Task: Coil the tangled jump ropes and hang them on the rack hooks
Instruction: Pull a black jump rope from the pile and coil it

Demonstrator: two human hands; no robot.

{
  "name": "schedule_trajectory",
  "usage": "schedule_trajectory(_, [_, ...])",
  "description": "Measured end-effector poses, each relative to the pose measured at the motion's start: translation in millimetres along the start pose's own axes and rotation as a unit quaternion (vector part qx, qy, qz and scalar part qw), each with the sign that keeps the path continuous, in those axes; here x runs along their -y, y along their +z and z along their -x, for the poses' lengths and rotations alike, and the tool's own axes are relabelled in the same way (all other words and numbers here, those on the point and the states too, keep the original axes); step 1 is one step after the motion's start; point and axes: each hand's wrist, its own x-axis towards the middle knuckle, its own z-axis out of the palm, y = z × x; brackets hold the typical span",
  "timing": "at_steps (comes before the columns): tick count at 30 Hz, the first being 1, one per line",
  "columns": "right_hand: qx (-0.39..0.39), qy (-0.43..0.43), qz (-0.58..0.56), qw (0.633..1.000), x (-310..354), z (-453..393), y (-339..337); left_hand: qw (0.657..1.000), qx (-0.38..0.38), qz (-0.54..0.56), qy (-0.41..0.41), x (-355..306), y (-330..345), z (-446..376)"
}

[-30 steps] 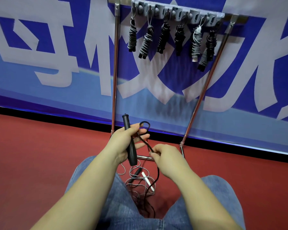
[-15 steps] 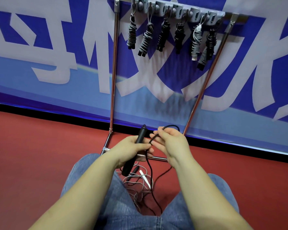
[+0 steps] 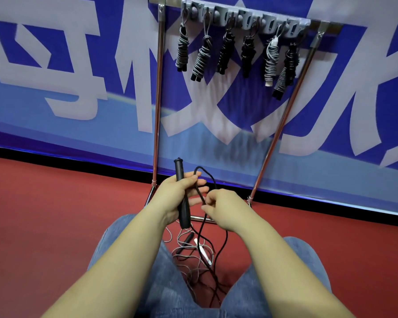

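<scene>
My left hand [image 3: 175, 198] grips a black jump rope handle [image 3: 181, 191], held upright in front of my knees. A loop of its black cord [image 3: 202, 180] arches over my left fingers and runs down to my right hand [image 3: 225, 210], which pinches the cord just right of the handle. From there the cord drops to the floor. Between my knees lies a tangle of grey and black ropes [image 3: 193, 255] with a white handle [image 3: 202, 250]. Several coiled ropes [image 3: 202, 59] hang from the grey hooks of the metal rack [image 3: 246, 19] ahead.
The rack's chrome legs [image 3: 157, 106] and its low crossbar [image 3: 200, 218] stand on the red floor [image 3: 44, 214] just beyond my hands. A blue and white banner wall [image 3: 55, 76] is right behind the rack. My jeans-clad knees [image 3: 308, 260] flank the rope pile.
My left hand turned the handle upright again after tilting it right. My right hand dropped from the top of the loop to pinch the cord lower down.
</scene>
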Motion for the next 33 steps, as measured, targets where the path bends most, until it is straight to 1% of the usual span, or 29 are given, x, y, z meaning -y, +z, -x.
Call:
schedule_trajectory(3, [-0.011,-0.008,-0.011,1.000,-4.8,-22.5,-1.5,0.999,0.012,-0.033,0.002,0.2,-1.2,-16.7])
schedule_trajectory(8, [-0.039,0.021,-0.127,0.991,-19.4,-78.4,-6.8,0.992,0.013,-0.120,-0.049,16.4,-6.4,-50.7])
schedule_trajectory(10, [-0.051,0.045,-0.203,0.977,-24.7,-97.8,-11.0,0.987,0.005,-0.151,-0.060,21.8,-8.2,-63.6])
schedule_trajectory(12, [-0.056,0.080,-0.280,0.955,-29.0,-113.6,-19.5,0.981,0.002,-0.183,-0.060,24.5,-6.5,-76.8])
schedule_trajectory(14, [-0.054,0.110,-0.310,0.943,-31.6,-125.6,-27.6,0.978,-0.005,-0.200,-0.055,22.3,-2.8,-87.8])
schedule_trajectory(15, [-0.050,0.122,-0.303,0.944,-33.6,-130.9,-29.1,0.976,-0.006,-0.213,-0.053,19.8,-0.4,-93.0])
schedule_trajectory(18, [-0.021,0.135,-0.145,0.980,-37.9,-137.1,-34.5,0.967,-0.010,-0.248,-0.051,11.6,5.4,-108.0])
schedule_trajectory(19, [-0.021,0.131,-0.092,0.987,-38.4,-136.8,-33.9,0.966,-0.018,-0.251,-0.051,9.2,6.6,-111.9])
schedule_trajectory(20, [-0.005,0.124,-0.069,0.990,-37.8,-135.6,-32.8,0.966,-0.028,-0.251,-0.050,7.2,7.9,-115.2])
schedule_trajectory(23, [0.083,0.127,-0.133,0.979,-35.0,-126.5,-26.8,0.971,-0.067,-0.221,-0.054,3.6,10.9,-120.6])
schedule_trajectory(25, [0.142,0.133,-0.130,0.972,-35.5,-118.9,-22.1,0.977,-0.084,-0.184,-0.062,2.4,13.5,-119.7])
schedule_trajectory(26, [0.155,0.130,-0.119,0.972,-36.4,-114.6,-20.4,0.979,-0.087,-0.172,-0.066,1.3,15.1,-118.4])
schedule_trajectory(29, [0.135,0.117,-0.133,0.975,-38.4,-106.6,-20.3,0.981,-0.086,-0.159,-0.067,-4.1,22.5,-114.5])
schedule_trajectory(33, [0.099,0.123,-0.128,0.979,-34.3,-111.5,-28.2,0.984,-0.084,-0.148,-0.044,-17.0,31.9,-109.7])
